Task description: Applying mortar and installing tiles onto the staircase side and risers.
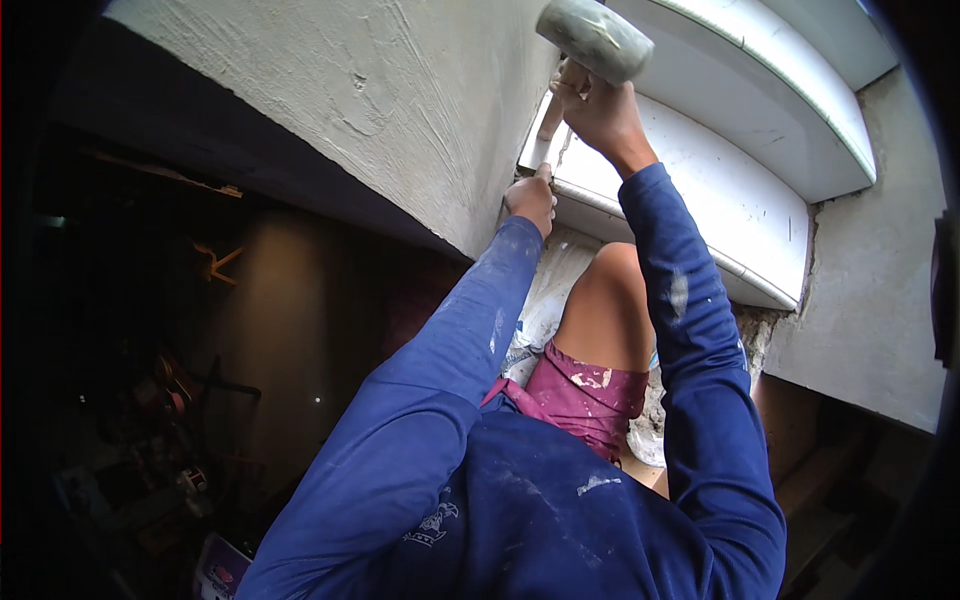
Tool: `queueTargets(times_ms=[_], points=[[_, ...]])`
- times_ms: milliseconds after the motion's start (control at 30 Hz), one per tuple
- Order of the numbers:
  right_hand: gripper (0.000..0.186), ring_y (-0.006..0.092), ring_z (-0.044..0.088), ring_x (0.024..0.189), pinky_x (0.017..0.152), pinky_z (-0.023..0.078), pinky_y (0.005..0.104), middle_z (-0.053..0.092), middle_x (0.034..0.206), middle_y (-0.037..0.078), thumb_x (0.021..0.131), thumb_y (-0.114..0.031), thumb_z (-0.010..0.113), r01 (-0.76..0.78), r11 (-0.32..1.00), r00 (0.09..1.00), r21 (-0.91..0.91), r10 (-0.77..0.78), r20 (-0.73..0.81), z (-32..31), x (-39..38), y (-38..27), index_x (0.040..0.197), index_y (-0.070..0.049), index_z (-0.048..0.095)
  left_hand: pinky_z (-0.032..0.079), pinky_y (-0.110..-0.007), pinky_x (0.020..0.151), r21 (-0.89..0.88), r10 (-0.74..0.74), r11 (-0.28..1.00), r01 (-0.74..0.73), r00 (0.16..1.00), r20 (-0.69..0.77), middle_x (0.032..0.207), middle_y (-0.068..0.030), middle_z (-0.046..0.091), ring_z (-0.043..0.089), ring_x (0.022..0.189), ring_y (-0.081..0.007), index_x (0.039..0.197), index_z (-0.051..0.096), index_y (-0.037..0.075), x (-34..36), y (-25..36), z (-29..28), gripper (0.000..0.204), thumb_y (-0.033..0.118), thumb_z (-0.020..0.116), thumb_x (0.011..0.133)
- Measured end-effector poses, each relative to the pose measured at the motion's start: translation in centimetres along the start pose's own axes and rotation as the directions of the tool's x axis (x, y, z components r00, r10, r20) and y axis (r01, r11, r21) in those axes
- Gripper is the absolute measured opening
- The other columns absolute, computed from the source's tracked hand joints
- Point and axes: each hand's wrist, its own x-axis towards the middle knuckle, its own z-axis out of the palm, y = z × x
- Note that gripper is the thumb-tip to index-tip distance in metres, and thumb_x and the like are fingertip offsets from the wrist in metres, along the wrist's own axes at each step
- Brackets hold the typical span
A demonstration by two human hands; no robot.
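My right hand (pixel 605 115) grips a mallet (pixel 597 40) with a thick grey head and a pale wooden handle. It is raised over the left end of a white tiled stair tread (pixel 715 195). Lower down, my left hand (pixel 531 203) is at the tread's left front corner, close to the rough plastered wall (pixel 380 90). Its fingers are curled and one digit points up along the tile edge; whatever they may hold is hidden. A jagged line runs across the tile near that corner.
More white steps (pixel 760 75) with rounded fronts rise beyond. A grey side wall (pixel 870 300) bounds the stairs on the right. To the left lies a dark lower space with cluttered objects and a yellow item (pixel 217 264). My bent knee (pixel 610 300) is below the tread.
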Motion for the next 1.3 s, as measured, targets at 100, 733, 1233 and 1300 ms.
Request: queueTargets(times_ms=[100,733,1233,1300], points=[[0.012,0.0248,0.066,0.076,0.07,0.052,0.0354,0.065,0.081,0.014,0.08,-0.007,0.066,0.075,0.997,0.992,0.008,-0.076,0.098,2.4,1.8,-4.8,0.083,0.0,0.058,0.041,-0.035,0.048,0.386,0.412,0.817,-0.428,0.902,0.129,0.074,-0.0086,0.057,0.055,0.057,-0.0202,0.096,0.06,-0.001,9.4,-2.4,-7.0,0.027,0.025,0.061,0.089],[0.022,0.0354,0.065,0.085,0.075,0.052,0.0386,0.067,0.087,0.019,0.079,-0.017,0.066,-0.028,0.995,0.99,-0.099,0.042,0.138,-0.8,4.2,-0.8,0.092,-0.001,0.061,0.039,-0.044,0.101,0.693,0.622,-0.397,-0.601,0.379,0.685,0.13,-0.015,0.048,0.043,0.125,-0.0317,0.125,0.05,0.002,0.6,1.0,-3.5,0.045,0.021,0.056,0.085],[0.025,0.0274,0.064,0.083,0.074,0.051,0.0372,0.067,0.087,0.017,0.075,-0.014,0.064,-0.046,0.992,0.991,-0.12,0.061,0.119,-1.7,7.0,2.0,0.096,-0.001,0.063,0.049,-0.044,0.088,0.88,0.527,-0.25,-0.403,0.706,0.473,0.111,-0.0167,0.062,0.061,0.103,-0.0348,0.106,0.065,0.003,0.6,5.6,1.8,0.033,0.018,0.037,0.095],[0.027,0.0196,0.064,0.083,0.072,0.051,0.0352,0.067,0.085,0.012,0.075,-0.01,0.063,-0.015,0.999,0.997,-0.05,0.018,0.069,-2.0,7.2,1.9,0.101,-0.002,0.062,0.049,-0.044,0.088,0.878,0.521,-0.248,-0.41,0.707,0.478,0.112,-0.0167,0.063,0.061,0.102,-0.0348,0.105,0.065,0.003,0.2,5.5,1.8,0.033,0.018,0.038,0.094]])
